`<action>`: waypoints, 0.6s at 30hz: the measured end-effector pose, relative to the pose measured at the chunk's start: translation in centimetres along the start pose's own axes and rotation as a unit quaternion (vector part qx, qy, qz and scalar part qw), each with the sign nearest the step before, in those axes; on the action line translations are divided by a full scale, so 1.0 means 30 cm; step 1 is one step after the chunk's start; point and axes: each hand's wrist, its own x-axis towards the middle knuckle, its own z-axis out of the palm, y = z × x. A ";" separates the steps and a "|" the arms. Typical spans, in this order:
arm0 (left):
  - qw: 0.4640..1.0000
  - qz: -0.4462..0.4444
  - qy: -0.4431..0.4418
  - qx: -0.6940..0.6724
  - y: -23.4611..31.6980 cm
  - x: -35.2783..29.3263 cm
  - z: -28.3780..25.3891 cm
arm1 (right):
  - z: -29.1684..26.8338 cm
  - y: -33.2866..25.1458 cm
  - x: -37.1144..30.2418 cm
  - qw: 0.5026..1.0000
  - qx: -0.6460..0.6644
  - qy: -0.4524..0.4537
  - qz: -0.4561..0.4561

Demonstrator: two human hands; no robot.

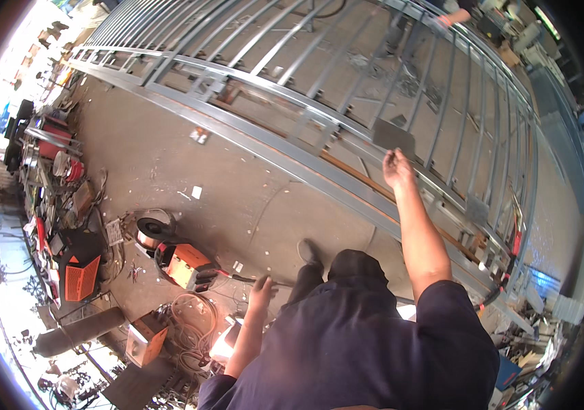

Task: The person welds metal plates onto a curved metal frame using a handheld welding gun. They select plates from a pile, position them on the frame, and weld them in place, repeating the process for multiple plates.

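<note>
Over the silver metal barred frame (pixel 237 132), the dark grey, flat rectangular plate (pixel 389 134) is extended at arm's length; the right hand (pixel 397 169) has its fingers pinched on the near edge alone. Judged risk: so slight a grip could let it tilt and drop between the bars. The left hand (pixel 262 292) hangs, fingers loosely curled; whether it holds anything cannot be told. The thin black cable (pixel 240 278) nearby could snag the dark shoe (pixel 309 253).

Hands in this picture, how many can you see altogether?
3: the person's right hand, gripping a dark plate; their left hand, lower left of centre; and a co-worker's blurred hand, near the top right. Others may be hidden.
</note>
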 end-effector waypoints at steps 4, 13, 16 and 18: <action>0.994 -0.054 0.081 -0.054 -0.239 0.042 -0.278 | 0.074 0.194 0.035 0.997 -0.058 0.043 0.024; 0.979 -0.144 0.136 0.055 -0.299 0.225 -0.583 | 0.328 0.633 -0.155 0.949 -0.314 -0.006 0.016; 0.981 -0.122 0.137 0.062 -0.112 0.344 -0.714 | 0.537 0.868 -0.166 0.923 -0.383 -0.044 0.000; 0.977 -0.133 0.159 -0.042 0.072 0.353 -0.787 | 0.717 1.040 -0.158 0.909 -0.411 -0.064 0.005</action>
